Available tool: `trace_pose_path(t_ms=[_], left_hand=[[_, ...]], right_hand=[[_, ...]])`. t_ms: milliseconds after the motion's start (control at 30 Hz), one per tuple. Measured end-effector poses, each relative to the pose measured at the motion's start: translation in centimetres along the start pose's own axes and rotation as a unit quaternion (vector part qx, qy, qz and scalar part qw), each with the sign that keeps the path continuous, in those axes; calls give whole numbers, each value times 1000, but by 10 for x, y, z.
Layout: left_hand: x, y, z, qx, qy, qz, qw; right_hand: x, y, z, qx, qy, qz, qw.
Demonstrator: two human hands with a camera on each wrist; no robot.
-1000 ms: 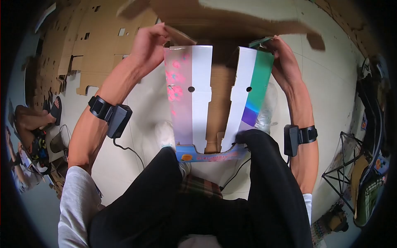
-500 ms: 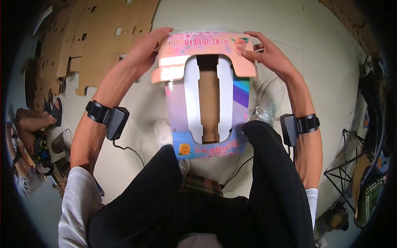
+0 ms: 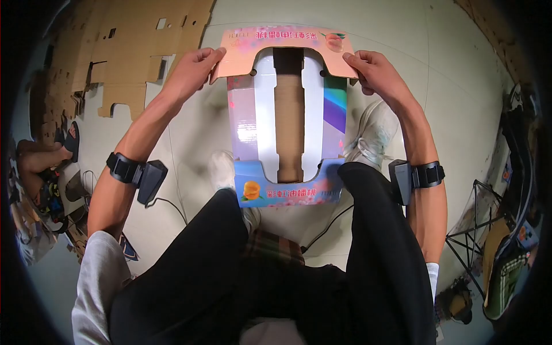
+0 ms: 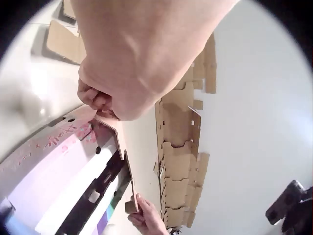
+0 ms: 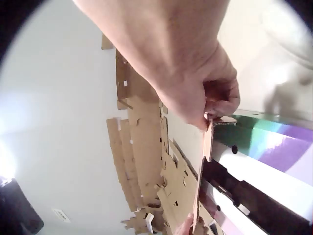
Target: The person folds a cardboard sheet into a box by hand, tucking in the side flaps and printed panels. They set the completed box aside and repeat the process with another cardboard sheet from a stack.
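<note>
A printed cardboard fruit box (image 3: 244, 135) stands between the knees in the head view, a long slot between its white inner flaps (image 3: 313, 115). Its far pink end flap (image 3: 244, 49), printed with a peach, has a wide cutout and is folded partly over the top. My left hand (image 3: 194, 73) pinches that flap's left corner, thumb on top. At the right corner, my right hand (image 3: 376, 75) pinches it the same way. The near blue end flap (image 3: 287, 195) lies by the knees. Both wrist views show fingertips at the flap's corners.
Flattened brown cardboard sheets (image 3: 144, 34) cover the floor at the far left. White shoes (image 3: 374, 132) flank the box. A black cable (image 3: 328, 230) runs below it, and a black metal frame (image 3: 468, 230) stands at the right. Another person's legs (image 3: 46, 158) show at the left edge.
The far end flap has swung from raised to folded toward the box top. Both hands have shifted from its outer edge to its near corners. The near blue flap shows more fully.
</note>
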State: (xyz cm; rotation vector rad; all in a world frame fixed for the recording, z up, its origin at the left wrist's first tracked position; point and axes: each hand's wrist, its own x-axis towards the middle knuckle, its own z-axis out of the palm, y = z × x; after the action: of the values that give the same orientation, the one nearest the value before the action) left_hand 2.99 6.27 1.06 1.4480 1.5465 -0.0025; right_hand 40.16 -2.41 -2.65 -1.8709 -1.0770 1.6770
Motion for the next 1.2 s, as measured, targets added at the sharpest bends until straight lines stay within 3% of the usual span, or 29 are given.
trace_pose_path(t_ms=[200, 400, 600, 700, 800, 900, 1033, 1133, 1200], left_hand=[[-12, -13, 10, -211, -120, -7, 970], [-13, -15, 25, -162, -81, 11, 983], [-4, -24, 26, -151, -99, 17, 983], [1, -38, 33, -35, 17, 25, 999], [13, -55, 31, -24, -14, 45, 999], [11, -54, 27, -47, -51, 42, 997], [-6, -46, 30, -130, -107, -37, 985], [-9, -84, 49, -79, -66, 45, 994], [-27, -75, 52, 97, 99, 186, 973]], right_hand=[[-11, 14, 5, 92, -47, -23, 994], [-7, 19, 7, 128, -74, -2, 989], [0, 29, 12, 87, -56, -10, 995], [5, 38, 21, 31, -14, -46, 998], [6, 42, 27, 4, 63, -69, 996], [3, 37, 21, 15, 73, -58, 996], [13, 50, 11, -3, -17, 19, 1000], [7, 53, 18, -30, -26, 64, 997], [5, 51, 22, -123, 63, -54, 989]])
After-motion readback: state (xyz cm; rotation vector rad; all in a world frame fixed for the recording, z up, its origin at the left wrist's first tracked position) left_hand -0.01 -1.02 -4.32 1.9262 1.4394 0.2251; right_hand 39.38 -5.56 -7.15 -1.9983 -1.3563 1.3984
